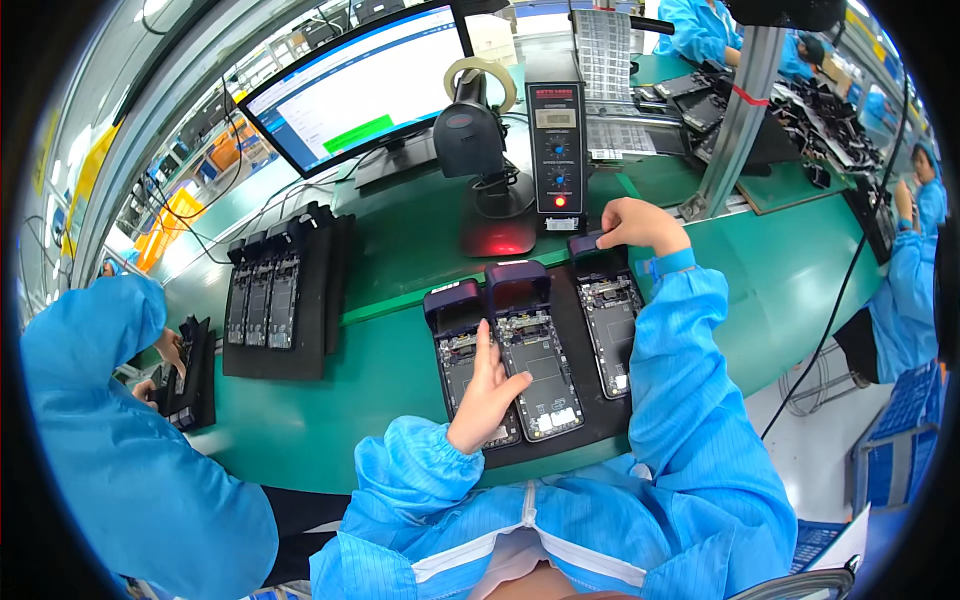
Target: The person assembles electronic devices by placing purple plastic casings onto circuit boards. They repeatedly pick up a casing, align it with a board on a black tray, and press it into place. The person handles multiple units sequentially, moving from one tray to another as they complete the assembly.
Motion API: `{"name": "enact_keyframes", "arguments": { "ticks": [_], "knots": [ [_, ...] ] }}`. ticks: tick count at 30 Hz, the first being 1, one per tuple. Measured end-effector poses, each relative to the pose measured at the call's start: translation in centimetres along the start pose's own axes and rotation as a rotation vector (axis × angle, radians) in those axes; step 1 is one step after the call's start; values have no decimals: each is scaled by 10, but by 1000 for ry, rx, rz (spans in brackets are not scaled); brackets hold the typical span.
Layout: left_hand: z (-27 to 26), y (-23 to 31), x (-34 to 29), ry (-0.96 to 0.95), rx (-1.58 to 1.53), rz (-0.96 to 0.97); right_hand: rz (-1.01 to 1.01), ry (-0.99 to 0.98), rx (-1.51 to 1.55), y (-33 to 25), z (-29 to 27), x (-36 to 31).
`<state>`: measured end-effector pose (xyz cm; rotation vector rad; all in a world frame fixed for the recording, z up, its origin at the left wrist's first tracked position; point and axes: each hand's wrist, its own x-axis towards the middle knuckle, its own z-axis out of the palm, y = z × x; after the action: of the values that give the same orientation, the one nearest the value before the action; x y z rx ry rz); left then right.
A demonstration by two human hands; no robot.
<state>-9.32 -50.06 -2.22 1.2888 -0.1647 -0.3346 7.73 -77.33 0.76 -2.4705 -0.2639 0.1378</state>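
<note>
Three opened handheld devices with bare circuit boards and dark purple top ends lie side by side on a black mat [592, 424] before me. My left hand [487, 393] rests over the left device [453, 377] and the edge of the middle device [545, 375]. Its fingers are stretched out, and it holds nothing I can see. At the far end of the right device [610, 325], my right hand [643, 226] has its fingers closed on the dark top piece [582, 246]. The fingertips partly cover that piece.
A scanner on a stand [470, 140] and a grey control box [558, 150] stand behind the devices, near a monitor [360, 85]. More opened devices [265, 300] lie on a black board at left. A co-worker's sleeve [100, 330] is farther left. A metal post [740, 120] rises at right.
</note>
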Motion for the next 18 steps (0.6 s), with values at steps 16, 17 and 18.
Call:
{"name": "enact_keyframes", "arguments": {
  "ticks": [16, 17, 18],
  "knots": [
    [32, -26, 25, -124, -350, -410, -33, 1108, 725, -32, 2, 19],
    [30, -26, 27, -132, -344, -412, 33, 1098, 705, -13, 3, 24],
    [28, -26, 28, -130, -341, -412, 106, 1080, 652, -12, 1, 23]
  ]
}}
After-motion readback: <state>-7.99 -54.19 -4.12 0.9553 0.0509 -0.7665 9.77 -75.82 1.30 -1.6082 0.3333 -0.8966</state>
